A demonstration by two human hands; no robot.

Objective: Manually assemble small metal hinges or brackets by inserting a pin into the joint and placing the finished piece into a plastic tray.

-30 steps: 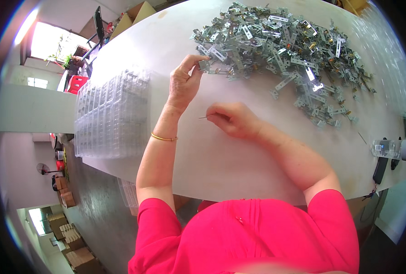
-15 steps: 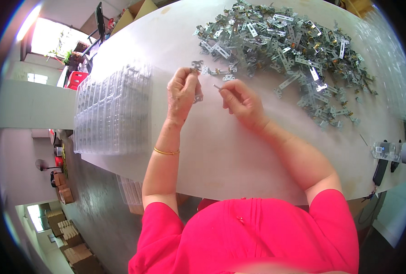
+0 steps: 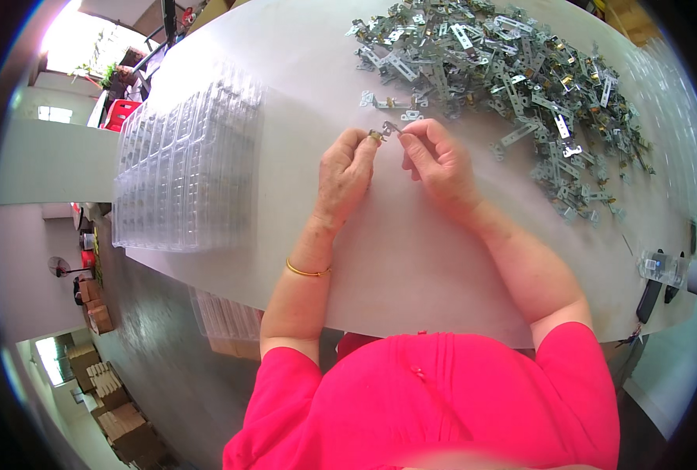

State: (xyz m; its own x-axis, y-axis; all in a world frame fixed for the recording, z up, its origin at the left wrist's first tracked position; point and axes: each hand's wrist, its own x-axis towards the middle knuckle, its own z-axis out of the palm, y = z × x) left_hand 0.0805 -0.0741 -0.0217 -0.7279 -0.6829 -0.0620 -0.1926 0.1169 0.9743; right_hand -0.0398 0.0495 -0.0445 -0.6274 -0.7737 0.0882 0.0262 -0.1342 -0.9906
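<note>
Between thumb and fingers, my left hand (image 3: pixel 347 176) pinches a small metal bracket (image 3: pixel 377 135) with a brassy bit on it. Opposite it, my right hand (image 3: pixel 440 163) is closed on a thin metal pin-like piece (image 3: pixel 395 129), whose tip meets the bracket or lies right beside it. The exact contact is too small to tell. Just beyond the fingers, a loose bracket (image 3: pixel 391 103) rests on the table. A large heap of similar metal brackets (image 3: pixel 513 86) spreads behind and to the right of my right hand.
Stacked clear plastic trays (image 3: pixel 188 168) stand on the white table (image 3: pixel 411 274) at the left. More clear plastic (image 3: pixel 666 110) lines the right edge. A clear bottle (image 3: pixel 666 266) and a black tool (image 3: pixel 651 298) lie at the right. Under the table's left side sits a box (image 3: pixel 235 325).
My left hand has moved right and turned, bringing the bracket up to the piece in my right hand. The hands are closer together now. The view has shifted slightly.
</note>
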